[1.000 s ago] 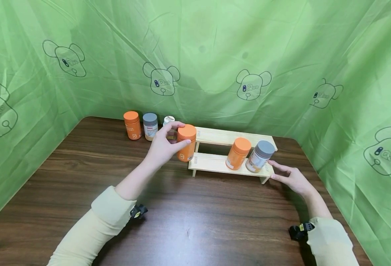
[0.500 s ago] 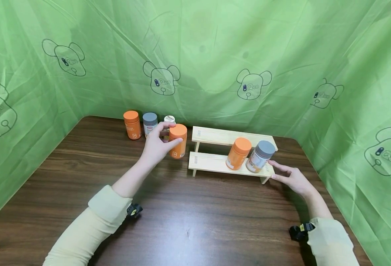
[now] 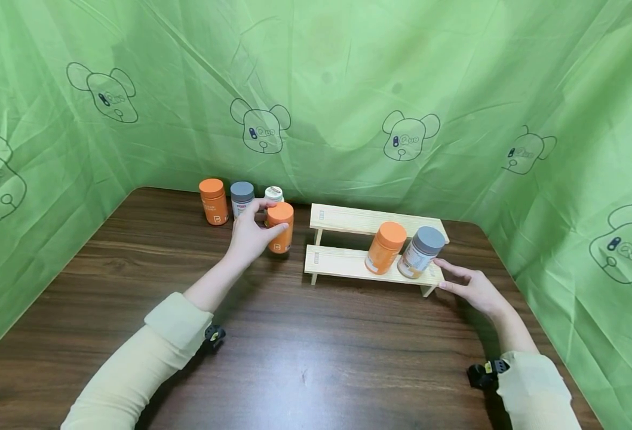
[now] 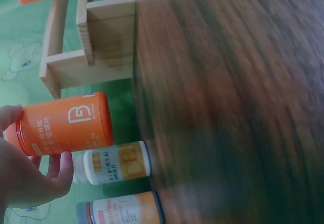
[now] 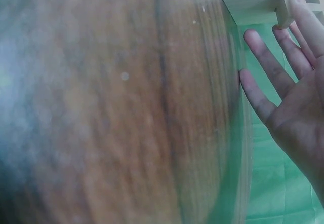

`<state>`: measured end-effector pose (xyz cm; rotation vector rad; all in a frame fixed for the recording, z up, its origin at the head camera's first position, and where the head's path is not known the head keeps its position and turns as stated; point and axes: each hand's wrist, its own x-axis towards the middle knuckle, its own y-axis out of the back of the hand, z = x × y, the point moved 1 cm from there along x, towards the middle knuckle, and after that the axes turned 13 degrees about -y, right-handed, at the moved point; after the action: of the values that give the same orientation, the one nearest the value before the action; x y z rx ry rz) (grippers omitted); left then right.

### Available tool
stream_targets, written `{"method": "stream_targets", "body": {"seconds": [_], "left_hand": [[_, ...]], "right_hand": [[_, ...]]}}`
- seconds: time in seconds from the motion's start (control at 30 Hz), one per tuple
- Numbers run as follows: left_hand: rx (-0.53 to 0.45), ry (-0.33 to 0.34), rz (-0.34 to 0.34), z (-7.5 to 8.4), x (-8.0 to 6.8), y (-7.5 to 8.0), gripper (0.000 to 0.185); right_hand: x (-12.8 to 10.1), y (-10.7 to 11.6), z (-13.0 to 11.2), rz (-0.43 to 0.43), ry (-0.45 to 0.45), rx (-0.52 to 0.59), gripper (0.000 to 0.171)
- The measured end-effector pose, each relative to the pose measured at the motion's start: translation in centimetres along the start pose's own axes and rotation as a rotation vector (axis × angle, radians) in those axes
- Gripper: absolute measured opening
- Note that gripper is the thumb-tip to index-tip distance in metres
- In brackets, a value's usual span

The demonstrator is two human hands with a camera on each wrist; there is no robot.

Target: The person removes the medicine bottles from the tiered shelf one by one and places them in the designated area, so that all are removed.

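My left hand [image 3: 248,236] grips an orange pill bottle [image 3: 281,230] with thumb and fingers around its upper part. In the left wrist view the pill bottle [image 4: 63,124] is held upright, its base slightly above the table. Behind it stand a small white-capped bottle [image 3: 274,193], partly hidden, and a grey-capped bottle [image 3: 242,194]. My right hand [image 3: 474,291] touches the right end of the two-tier wooden shelf [image 3: 337,263], its fingers fairly straight. In the right wrist view this hand [image 5: 298,87] has its thumb against the shelf's end [image 5: 253,1].
On the lower tier, toward the right, stand an orange bottle [image 3: 386,248] and a grey-capped bottle [image 3: 422,254]. Another orange bottle [image 3: 214,203] stands at the back left. A green curtain [image 3: 337,77] surrounds the back and sides of the brown table [image 3: 316,352].
My left hand has carried the orange pill bottle leftward, from beside the shelf's left end toward the small white-capped bottle. The right hand has stayed at the shelf.
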<state>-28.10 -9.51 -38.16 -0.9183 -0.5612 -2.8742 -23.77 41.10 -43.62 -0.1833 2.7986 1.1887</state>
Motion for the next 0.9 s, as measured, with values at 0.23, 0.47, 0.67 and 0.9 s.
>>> {"method": "stream_targets", "body": {"seconds": [0.23,0.47,0.67,0.9], "left_hand": [[0.075,0.001,-0.001,-1.2,0.2,0.0,0.045],[0.116,0.009,-0.003,-2.4,0.4,0.0,0.046],[0.139,0.045,-0.029,-3.2,0.5,0.2,0.046],[0.158,0.042,-0.05,-3.6,0.4,0.0,0.047]], "right_hand": [[0.0,-0.1,0.0,-0.002,0.006,0.006,0.055],[0.0,0.0,-0.4,-0.005,0.002,0.005,0.056],[0.0,0.0,-0.2,-0.008,0.0,0.007,0.056],[0.1,-0.1,0.0,-0.009,0.0,0.014,0.056]]}}
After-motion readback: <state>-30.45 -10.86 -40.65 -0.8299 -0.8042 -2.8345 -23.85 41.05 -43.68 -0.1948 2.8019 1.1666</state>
